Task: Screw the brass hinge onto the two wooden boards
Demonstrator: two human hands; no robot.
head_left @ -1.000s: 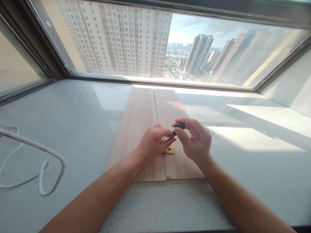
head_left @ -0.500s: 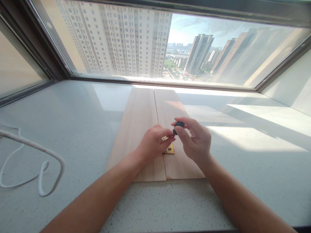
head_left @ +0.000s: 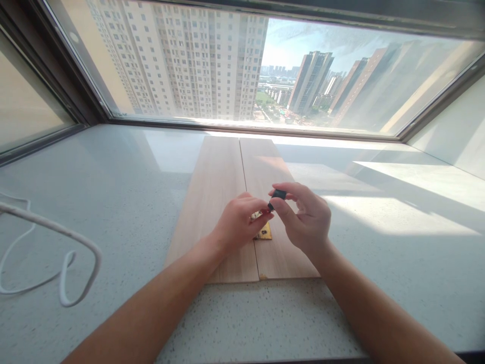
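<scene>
Two pale wooden boards (head_left: 215,177) lie side by side with a thin seam between them. A brass-coloured hinge (head_left: 266,231) lies across the seam, and its left part is hidden under my fingers. Above it, my right hand (head_left: 305,215) is closed, pinching a stubby black screwdriver (head_left: 279,194) between thumb and fingers. The screwdriver's narrow end slants down to the left and meets the fingertips of my left hand (head_left: 240,220). Those fingers are pinched together just over the hinge; whatever small thing they hold is too hidden to name.
A white cable (head_left: 81,240) loops above the speckled white sill (head_left: 125,212) at the left. Behind the boards runs the dark window frame (head_left: 265,130), with tall buildings outside. A white wall (head_left: 454,121) rises at the right.
The screwdriver has turned slightly in my right fingers, and its narrow end sits a little further left. My left hand stays almost still.
</scene>
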